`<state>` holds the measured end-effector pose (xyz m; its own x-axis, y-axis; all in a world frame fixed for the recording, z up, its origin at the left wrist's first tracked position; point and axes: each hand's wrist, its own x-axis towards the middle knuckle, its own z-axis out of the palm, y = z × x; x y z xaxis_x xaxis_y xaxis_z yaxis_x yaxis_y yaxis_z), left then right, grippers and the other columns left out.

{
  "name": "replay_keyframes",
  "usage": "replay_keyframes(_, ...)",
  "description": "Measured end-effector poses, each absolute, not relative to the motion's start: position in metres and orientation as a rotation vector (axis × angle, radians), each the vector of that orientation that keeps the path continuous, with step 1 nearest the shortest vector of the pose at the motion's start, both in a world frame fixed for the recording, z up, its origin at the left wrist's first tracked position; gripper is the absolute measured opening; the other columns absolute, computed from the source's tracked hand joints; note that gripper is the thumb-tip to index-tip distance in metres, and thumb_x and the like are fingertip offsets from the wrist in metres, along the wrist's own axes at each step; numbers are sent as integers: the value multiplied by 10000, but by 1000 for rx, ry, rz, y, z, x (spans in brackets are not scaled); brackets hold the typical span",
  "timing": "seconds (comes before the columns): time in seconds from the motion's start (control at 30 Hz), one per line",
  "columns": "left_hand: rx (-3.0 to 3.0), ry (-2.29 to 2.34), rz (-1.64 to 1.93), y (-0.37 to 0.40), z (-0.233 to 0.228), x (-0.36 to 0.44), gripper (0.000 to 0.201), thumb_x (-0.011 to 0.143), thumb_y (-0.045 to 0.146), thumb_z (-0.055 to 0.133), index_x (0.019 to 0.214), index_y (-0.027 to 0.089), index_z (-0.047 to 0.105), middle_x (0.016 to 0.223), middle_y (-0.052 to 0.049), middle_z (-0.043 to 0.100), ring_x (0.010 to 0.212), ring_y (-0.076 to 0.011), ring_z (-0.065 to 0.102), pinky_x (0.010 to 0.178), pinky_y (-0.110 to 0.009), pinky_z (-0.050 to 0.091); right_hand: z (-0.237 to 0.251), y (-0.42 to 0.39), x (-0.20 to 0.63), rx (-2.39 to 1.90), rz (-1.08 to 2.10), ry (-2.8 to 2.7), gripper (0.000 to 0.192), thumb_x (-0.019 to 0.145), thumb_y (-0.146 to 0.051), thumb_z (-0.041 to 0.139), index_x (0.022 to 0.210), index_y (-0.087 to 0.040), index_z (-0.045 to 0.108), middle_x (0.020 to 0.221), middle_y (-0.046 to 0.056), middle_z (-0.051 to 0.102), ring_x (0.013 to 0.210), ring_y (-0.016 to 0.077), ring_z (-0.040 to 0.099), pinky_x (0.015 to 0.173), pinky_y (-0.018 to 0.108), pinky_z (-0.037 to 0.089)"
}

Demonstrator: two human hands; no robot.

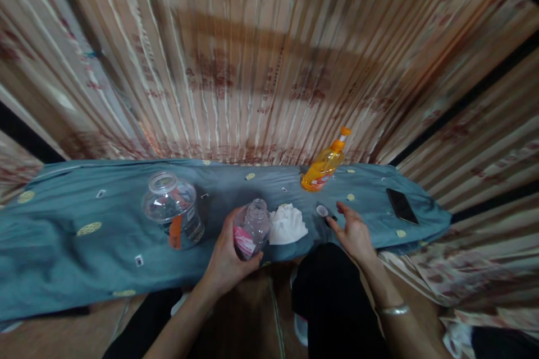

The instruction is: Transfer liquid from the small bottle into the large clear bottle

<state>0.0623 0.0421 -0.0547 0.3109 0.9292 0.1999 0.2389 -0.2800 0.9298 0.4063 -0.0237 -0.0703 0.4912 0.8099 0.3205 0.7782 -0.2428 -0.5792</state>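
My left hand [229, 258] grips a small clear plastic bottle [252, 228] with a pink label, its mouth open and no cap on it, held just above the front edge of the blue cloth [63, 258]. My right hand [352, 233] rests on the cloth with fingers spread, the fingertips touching a small round cap-like object [322, 211]. A crumpled white cloth [288, 225] lies between my two hands, right beside the bottle.
A large clear jar [173, 211] with an orange label stands left of the bottle. An orange pump bottle [326, 164] stands at the back. A dark phone [401, 206] lies at the right end. Striped curtain hangs behind.
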Motion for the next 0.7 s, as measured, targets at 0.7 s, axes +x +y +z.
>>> replay_keyframes(0.7, 1755, 1083, 1319, 35, -66, 21, 785, 841, 484, 802, 1499, 247, 444, 1375, -139, 685, 1304, -304, 678, 1141, -525, 538, -16, 12, 266, -1500, 518, -1366, 528, 819, -503, 811, 1250, -237, 658, 1039, 80, 837, 916, 304, 790, 853, 416, 627)
